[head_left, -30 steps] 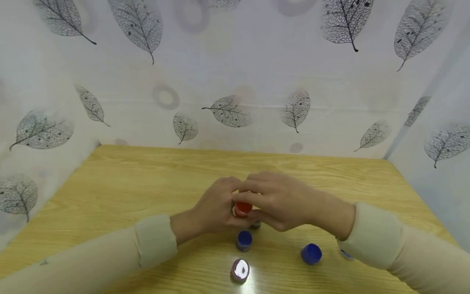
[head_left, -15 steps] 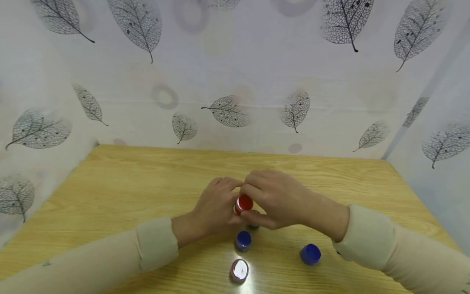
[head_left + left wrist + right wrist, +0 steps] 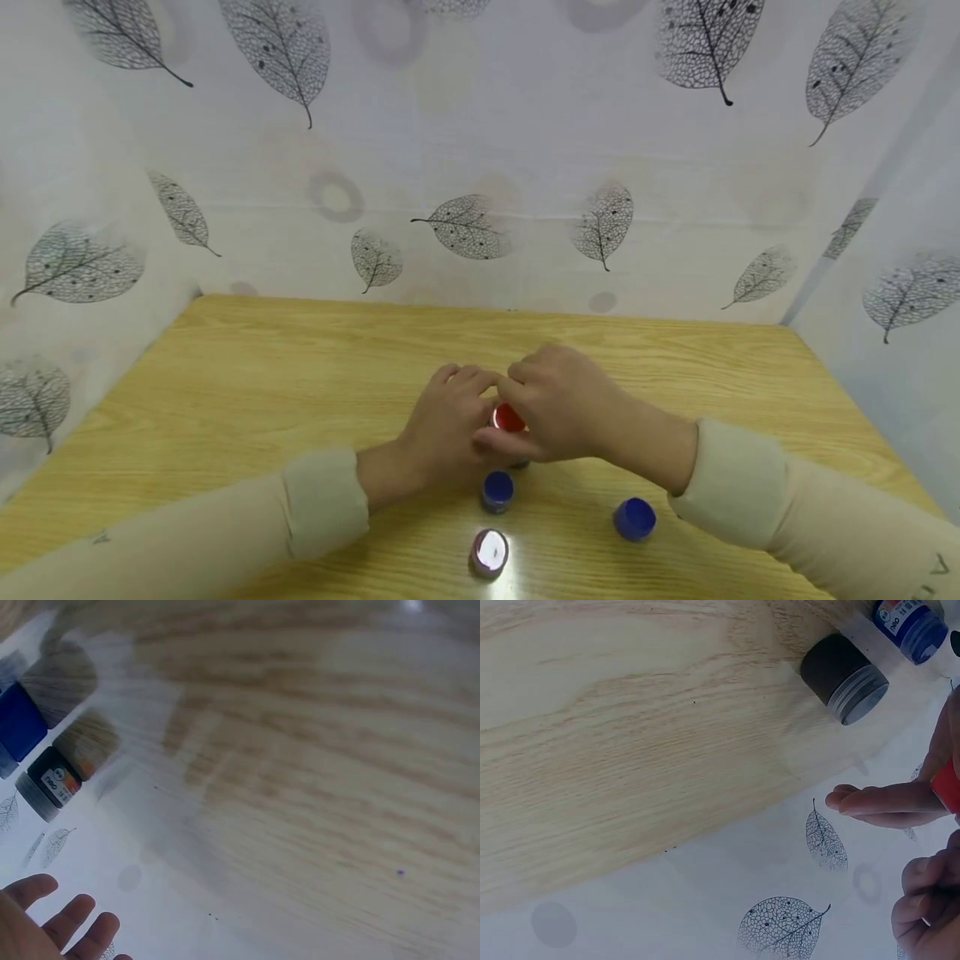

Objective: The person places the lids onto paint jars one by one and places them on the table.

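A small jar with a red top [image 3: 509, 418] is between my two hands, above the middle of the table. My left hand [image 3: 444, 421] holds it from the left, its thumb side partly covered by the other hand. My right hand [image 3: 570, 408] has its thumb and index finger around the red top. In the right wrist view, a bit of the red jar [image 3: 949, 785] shows at the edge, and the other fingers of my right hand [image 3: 922, 907] are curled. In the left wrist view, several fingers of my left hand [image 3: 75, 930] extend loosely.
Near my hands stand a blue jar [image 3: 498, 492] and a jar with a glare on its top [image 3: 491, 553]. Another blue jar [image 3: 635, 519] is to the right. A dark jar [image 3: 840, 675] stands close behind the first blue one. Leaf-print cloth [image 3: 480, 150] encloses the wooden table [image 3: 300, 358].
The red-topped jar has shifted slightly right. My right hand has turned, its fingers curling in more and its thumb swinging left across the front. The standing jars look unmoved.
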The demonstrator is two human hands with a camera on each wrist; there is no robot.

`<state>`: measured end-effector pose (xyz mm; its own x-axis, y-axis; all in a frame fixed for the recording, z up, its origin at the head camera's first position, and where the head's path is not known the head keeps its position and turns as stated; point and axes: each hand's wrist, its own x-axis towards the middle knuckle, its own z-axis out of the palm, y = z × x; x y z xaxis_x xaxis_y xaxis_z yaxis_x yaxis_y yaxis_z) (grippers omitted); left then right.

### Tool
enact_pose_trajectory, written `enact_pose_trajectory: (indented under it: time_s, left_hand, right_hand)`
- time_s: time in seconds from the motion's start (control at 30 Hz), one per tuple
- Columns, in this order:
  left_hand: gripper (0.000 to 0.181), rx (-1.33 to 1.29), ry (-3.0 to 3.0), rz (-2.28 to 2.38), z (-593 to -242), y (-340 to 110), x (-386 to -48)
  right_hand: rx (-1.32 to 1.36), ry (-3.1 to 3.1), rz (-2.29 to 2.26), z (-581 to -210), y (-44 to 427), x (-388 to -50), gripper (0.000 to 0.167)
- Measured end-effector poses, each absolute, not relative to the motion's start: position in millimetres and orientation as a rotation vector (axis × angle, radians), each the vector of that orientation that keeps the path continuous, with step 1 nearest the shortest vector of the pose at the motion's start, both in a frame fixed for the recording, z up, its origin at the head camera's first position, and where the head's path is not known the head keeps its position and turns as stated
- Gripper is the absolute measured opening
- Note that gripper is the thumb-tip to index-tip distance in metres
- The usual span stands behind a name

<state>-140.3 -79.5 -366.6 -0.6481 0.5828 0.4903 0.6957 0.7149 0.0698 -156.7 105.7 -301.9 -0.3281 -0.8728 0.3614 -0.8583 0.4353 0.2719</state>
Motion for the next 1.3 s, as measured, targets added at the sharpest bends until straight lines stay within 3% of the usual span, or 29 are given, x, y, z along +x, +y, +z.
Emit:
enact_pose_trajectory:
  time_s: [0.2,0.37,0.53,0.77,1.13,1.3]
  left_hand:
    - [0.047,-0.974,-2.449,-0.333,-368,-75,-137]
    - [0.036,-1.044,-2.388,-0.408,-369,-77,-140]
    - [0.031,-1.26,-2.37,-0.695,-366,-82,-150]
    - [0.035,-1.53,-2.437,-0.777,-364,-90,-158]
    - [0.053,-1.401,-2.491,-0.641,-367,-92,-154]
    - [0.047,-1.317,-2.509,-0.559,-368,-91,-150]
  right_hand:
    - [1.436,-2.181,-0.035,-307,106,-156,0.055]
    - [1.527,-2.065,0.053,-298,113,-161,0.062]
    - [1.817,-1.986,0.137,-284,119,-167,0.037]
    - [1.968,-1.906,0.058,-288,117,-163,0.033]
    - [1.906,-1.92,-0.028,-298,117,-163,0.036]
    - [1.851,-1.917,-0.075,-298,117,-163,0.034]
